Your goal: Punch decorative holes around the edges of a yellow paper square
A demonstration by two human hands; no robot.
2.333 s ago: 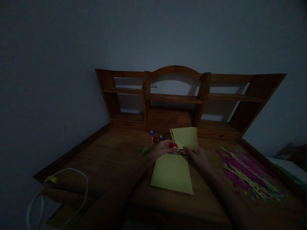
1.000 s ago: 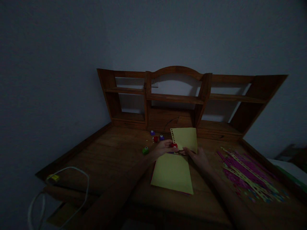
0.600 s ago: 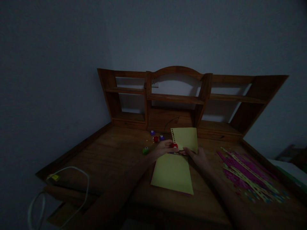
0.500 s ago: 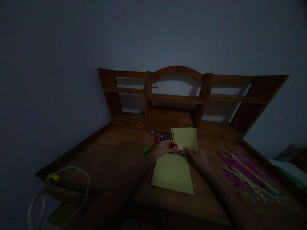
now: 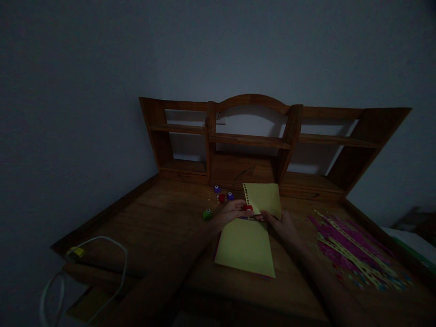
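Observation:
My left hand [image 5: 233,210] is closed around a small red craft punch [image 5: 248,208]. The punch sits at the lower left corner of a yellow sheet of paper [image 5: 264,195], which has a row of punched holes down its left edge. Between thumb and fingers, my right hand [image 5: 275,220] pinches the lower edge of this sheet. Just below both hands lies a stack of yellow paper [image 5: 245,247] with a darker layer showing under it. Small punched bits lie near the fingers, too dim to make out well.
Purple punches [image 5: 217,189], another red punch [image 5: 221,198] and a green punch [image 5: 207,214] stand left of the sheet. Punched pink and yellow strips [image 5: 352,243] are heaped at right. A wooden shelf [image 5: 250,139] backs the desk. A white cable [image 5: 125,259] loops at left.

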